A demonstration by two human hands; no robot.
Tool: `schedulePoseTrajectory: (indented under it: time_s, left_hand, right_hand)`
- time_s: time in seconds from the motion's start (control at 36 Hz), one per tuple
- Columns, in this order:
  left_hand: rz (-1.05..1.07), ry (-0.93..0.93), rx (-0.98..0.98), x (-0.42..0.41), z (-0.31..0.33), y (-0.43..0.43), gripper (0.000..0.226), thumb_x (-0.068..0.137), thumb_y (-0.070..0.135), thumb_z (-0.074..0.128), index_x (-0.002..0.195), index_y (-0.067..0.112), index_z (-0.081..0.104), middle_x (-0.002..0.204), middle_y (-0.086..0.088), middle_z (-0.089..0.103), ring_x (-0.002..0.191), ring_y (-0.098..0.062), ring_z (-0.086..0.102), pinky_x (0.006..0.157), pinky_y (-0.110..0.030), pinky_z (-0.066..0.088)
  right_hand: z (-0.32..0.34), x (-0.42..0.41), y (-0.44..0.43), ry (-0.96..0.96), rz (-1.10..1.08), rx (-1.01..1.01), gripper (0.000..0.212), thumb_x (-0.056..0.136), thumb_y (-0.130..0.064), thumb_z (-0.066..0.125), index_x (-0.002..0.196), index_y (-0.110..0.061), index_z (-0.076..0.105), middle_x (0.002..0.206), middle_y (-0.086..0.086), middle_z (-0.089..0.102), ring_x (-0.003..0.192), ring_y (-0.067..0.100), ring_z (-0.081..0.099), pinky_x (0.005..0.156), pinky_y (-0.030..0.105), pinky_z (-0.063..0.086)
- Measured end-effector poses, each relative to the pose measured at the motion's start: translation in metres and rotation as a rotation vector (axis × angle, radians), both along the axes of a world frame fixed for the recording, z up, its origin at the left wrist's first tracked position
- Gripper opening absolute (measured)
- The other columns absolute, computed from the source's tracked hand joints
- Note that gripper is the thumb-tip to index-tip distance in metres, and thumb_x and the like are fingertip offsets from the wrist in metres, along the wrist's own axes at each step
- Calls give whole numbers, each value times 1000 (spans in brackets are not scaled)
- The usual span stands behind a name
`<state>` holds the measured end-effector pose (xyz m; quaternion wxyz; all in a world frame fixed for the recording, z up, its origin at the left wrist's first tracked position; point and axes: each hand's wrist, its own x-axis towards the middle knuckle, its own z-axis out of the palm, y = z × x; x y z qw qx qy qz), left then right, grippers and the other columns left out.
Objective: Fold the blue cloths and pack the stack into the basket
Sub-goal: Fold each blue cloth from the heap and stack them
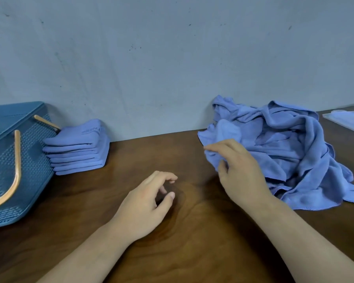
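The right hand (239, 170) pinches a cloth (213, 158) at the pile's (290, 144) left edge. The left hand (149, 203) hangs loosely curled, empty, over the table (192, 252). A stack (78, 148) sits beside the basket (29, 152).

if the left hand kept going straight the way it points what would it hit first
Likely the right hand, which pinches an edge of the crumpled blue cloth pile. The left hand points up and right over the wooden table toward it, though depth is hard to judge.
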<state>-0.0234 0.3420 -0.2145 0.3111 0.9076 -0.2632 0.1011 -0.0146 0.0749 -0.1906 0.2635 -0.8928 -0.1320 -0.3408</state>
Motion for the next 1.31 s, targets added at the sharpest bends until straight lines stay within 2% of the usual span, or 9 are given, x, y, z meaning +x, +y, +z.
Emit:
schedulePoseTrajectory:
  time_s: [0.17,0.42,0.58,0.72,0.92,1.08,1.19,1.25,1.31]
  left_hand:
    - [-159,21,-183,-3,2,-5,89,94,40,77,164,39,23,169,21,24,155,-6,30,119,-32,36]
    - [-206,-8,-45,0,1,-10,82,96,57,70,164,47,25,171,31,11,160,1,8,128,-40,26]
    - [-205,-35,251,1,-3,-11,62,100,76,46,157,58,32,168,33,12,158,5,-10,130,-34,12]
    - [-57,-7,325,2,-4,-12,57,101,78,31,152,55,41,167,35,17,156,7,-9,131,-36,10]
    - [156,-50,253,8,-13,-10,64,100,72,16,155,48,39,166,29,25,156,5,8,128,-29,13]
    - [20,-96,86,10,-6,-4,61,105,61,40,163,47,26,171,28,12,159,2,4,126,-29,16]
    - [-13,-54,158,11,-11,-5,59,102,58,50,157,47,31,146,30,46,143,3,37,122,-35,34]
    - [12,-103,143,14,-13,-3,20,101,46,52,120,44,49,104,23,54,105,-6,53,101,-42,49]
    - [39,-126,193,17,-13,-1,15,96,38,47,109,44,51,89,28,44,88,-4,44,91,-38,50]
  right_hand:
    - [9,-24,42,148,333,232,51,98,1,64,135,-34,65,132,-22,58,129,4,56,107,16,42]
    - [6,-30,47,522,483,632,62,104,4,46,142,-45,53,137,-13,66,129,8,62,110,40,51]
    - [2,-14,21,278,81,187,70,88,10,53,138,-39,55,136,-24,52,125,-3,51,101,26,49]
    - [0,-15,-9,548,-272,-487,69,87,-22,56,150,-44,40,140,-18,50,133,15,44,113,39,34]
    - [-16,-1,-8,452,-104,-334,45,96,-17,58,134,-41,65,108,-15,59,104,15,58,82,37,53]
    - [-16,-6,28,284,76,-113,41,95,-18,72,132,-35,68,105,-15,69,95,8,62,79,23,47]
    - [-10,-12,44,402,243,234,38,98,-18,70,129,-39,62,104,-14,71,98,2,69,87,23,57]
    - [-7,-15,42,414,236,215,40,99,-16,68,131,-37,58,118,-20,66,110,-4,64,94,21,54]
    - [-3,-16,33,391,155,75,44,94,-15,64,130,-40,55,123,-24,60,111,0,59,92,23,50]
